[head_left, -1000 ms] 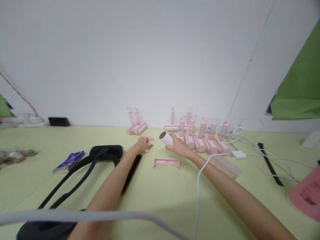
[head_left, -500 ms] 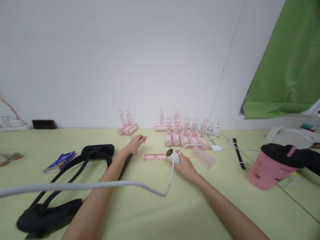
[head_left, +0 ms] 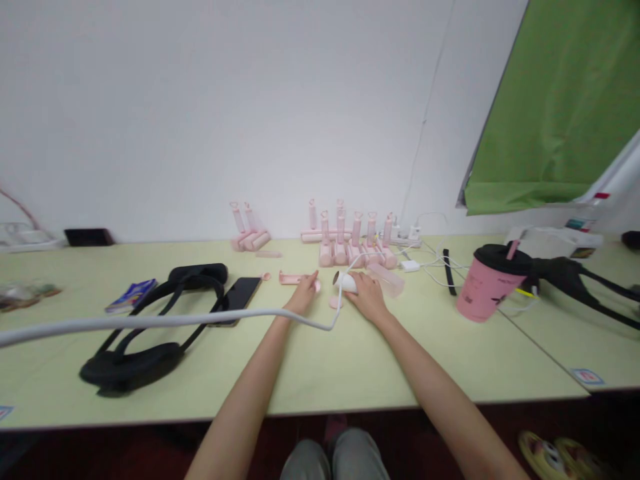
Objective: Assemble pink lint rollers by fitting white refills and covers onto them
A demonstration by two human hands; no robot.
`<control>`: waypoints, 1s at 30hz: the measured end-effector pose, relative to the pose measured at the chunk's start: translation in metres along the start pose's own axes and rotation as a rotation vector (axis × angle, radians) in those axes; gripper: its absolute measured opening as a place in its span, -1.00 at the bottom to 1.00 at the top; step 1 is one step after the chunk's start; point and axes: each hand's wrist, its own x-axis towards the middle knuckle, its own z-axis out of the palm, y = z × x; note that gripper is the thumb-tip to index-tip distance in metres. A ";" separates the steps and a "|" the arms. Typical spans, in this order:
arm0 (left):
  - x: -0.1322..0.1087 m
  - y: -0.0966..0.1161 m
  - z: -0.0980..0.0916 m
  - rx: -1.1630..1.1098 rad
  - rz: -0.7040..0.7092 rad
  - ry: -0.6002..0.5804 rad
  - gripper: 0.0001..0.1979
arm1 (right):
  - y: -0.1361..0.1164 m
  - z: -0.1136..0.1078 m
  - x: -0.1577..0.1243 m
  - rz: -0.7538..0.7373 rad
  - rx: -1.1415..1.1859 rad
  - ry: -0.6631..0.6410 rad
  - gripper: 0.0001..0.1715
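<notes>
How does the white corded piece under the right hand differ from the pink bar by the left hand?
The white cylinder is short and round with a dark open end; the pink bar is long and narrow. The cylinder trails a white cable; the bar shows none. The right hand is closed around the cylinder, while the left hand is at the bar's right end. Both are on the pale green table.

Spreading bright, flat, even light across white wall [head_left: 200,113], apparently falling from above. Casting only soft, faint shadow beneath black strap [head_left: 130,365] on pale green table [head_left: 525,360]. Bowing table's front edge and slanting wall lines toward frame corners through wide-angle distortion. Softening fine detail on distant pink rollers [head_left: 326,255], slightly blurring white cable [head_left: 150,321].
</notes>
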 end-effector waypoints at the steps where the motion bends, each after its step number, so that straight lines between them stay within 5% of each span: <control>1: 0.002 0.000 0.000 -0.050 -0.024 0.051 -0.59 | -0.001 -0.002 0.000 -0.015 0.010 0.000 -0.47; 6: 0.002 0.010 0.013 -0.384 -0.097 0.263 -0.48 | -0.009 -0.004 0.001 -0.099 0.012 -0.035 -0.42; 9: -0.002 0.020 0.022 -0.447 -0.114 0.362 -0.59 | -0.011 -0.002 0.000 -0.094 -0.002 -0.050 -0.42; 24: -0.010 0.046 0.024 -0.425 -0.011 0.601 -0.73 | -0.015 -0.006 0.002 0.036 0.061 -0.036 -0.41; 30: -0.008 0.045 0.027 -0.529 -0.001 0.541 -0.74 | -0.012 -0.006 0.003 0.000 0.153 -0.045 -0.39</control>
